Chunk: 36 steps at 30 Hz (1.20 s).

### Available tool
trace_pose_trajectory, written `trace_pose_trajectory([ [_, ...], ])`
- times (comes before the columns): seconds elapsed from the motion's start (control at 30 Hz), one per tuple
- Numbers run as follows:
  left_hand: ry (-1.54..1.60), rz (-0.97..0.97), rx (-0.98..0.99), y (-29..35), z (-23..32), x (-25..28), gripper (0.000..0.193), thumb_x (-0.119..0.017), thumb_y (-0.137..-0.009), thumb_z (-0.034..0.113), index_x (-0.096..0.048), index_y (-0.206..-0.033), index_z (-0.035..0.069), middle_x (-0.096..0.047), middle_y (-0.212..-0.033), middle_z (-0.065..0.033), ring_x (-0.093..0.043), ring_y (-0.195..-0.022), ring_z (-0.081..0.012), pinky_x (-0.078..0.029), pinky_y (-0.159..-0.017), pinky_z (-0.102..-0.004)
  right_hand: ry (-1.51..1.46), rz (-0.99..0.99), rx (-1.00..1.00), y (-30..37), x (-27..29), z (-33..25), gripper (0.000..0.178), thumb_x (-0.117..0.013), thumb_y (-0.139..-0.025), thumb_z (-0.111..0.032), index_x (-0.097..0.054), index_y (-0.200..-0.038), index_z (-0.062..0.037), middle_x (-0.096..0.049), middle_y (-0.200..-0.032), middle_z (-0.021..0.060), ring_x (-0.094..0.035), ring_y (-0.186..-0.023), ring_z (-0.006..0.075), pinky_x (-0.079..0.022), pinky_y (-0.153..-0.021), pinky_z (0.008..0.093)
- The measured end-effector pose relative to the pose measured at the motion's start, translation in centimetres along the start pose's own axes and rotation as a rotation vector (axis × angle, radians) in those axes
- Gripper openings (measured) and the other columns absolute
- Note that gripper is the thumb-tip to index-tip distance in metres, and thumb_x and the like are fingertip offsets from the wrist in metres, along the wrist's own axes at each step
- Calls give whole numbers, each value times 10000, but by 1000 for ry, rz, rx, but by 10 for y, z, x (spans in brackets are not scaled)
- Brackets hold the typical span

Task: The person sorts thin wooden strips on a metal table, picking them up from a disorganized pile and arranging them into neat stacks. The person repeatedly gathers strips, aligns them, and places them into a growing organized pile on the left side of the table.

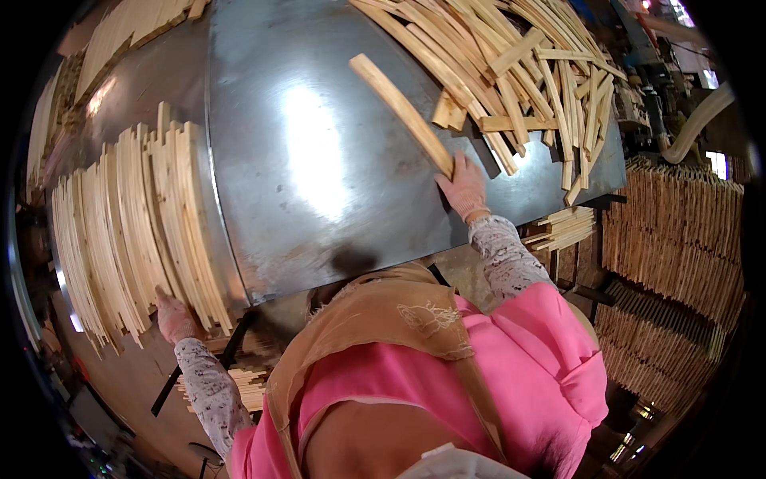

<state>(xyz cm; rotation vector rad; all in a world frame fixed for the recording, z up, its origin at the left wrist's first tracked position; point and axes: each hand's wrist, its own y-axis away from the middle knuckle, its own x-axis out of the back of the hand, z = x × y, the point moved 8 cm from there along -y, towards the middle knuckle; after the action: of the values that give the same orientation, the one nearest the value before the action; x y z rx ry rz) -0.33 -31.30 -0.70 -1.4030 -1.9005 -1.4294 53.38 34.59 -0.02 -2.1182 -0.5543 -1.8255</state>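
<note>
My right hand (pixel 465 185), in a pale pink knit glove, is closed round the near end of a long light wooden strip (pixel 403 116). This strip slants away to the far left across the metal tabletop (pixel 263 231). At the left, many similar strips stand packed side by side in a row (pixel 120 223), their near ends jutting past the table edge. My gloved left hand (pixel 177 318) is closed at the near end of a strip in that row, one finger lying along the wood. Its other fingers are partly hidden.
A jumbled heap of wooden strips (pixel 511 72) covers the far right of the table. More strips (pixel 140 24) lie at the far left. Tall stacks of wood (pixel 674 247) stand on the right, beside the table. Below the table edge lie more strips (pixel 562 229).
</note>
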Motion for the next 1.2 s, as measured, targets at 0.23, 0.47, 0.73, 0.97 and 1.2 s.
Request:
trace_pose_trajectory([
  [0.23,361,198,109,77,47,70,1084,-660,-934,686,-219,-1737,107,-501,-1635,-263,-558,-1459,-391,-466,-1168,-443,-475,-402,15,-1,-14,-11,852,-745,-924,-369,-403,-1641,-62,-724,-1035,216,-714,-991,397,-566,-931,465],
  [0.47,426,168,58,38,18,45,971,-646,-944,622,-328,-1689,88,-639,-1470,-282,-630,-1337,-441,-494,-1115,-508,-1015,-846,244,54,-47,-205,938,-651,-934,-217,-171,-1693,56,-713,-1004,184,-682,-768,274,-575,-732,373],
  [0.73,325,272,-87,59,30,53,1028,-700,-879,652,-369,-1628,31,-664,-1445,-230,-649,-1324,-389,-536,-1073,-491,-314,-1230,579,182,-73,-484,977,-624,-997,-411,-125,-1683,75,-749,-939,247,-738,-829,392,-598,-791,477],
  [0.97,410,69,-24,35,14,65,858,-596,-929,530,-402,-1651,110,-735,-1302,-257,-701,-1220,-423,-542,-1024,-533,-507,-1020,874,172,-102,-472,755,-588,-981,-469,-484,-1570,-9,-760,-1153,287,-739,-1064,439,-570,-958,484],
  [1.2,357,487,-11,56,28,61,958,-777,-891,450,-391,-1657,22,-590,-1543,-260,-574,-1411,-433,-458,-1180,-498,-416,-724,476,41,-27,-203,569,-564,-1001,-399,-572,-1451,-50,-737,-1109,306,-691,-1073,493,-541,-969,539],
])
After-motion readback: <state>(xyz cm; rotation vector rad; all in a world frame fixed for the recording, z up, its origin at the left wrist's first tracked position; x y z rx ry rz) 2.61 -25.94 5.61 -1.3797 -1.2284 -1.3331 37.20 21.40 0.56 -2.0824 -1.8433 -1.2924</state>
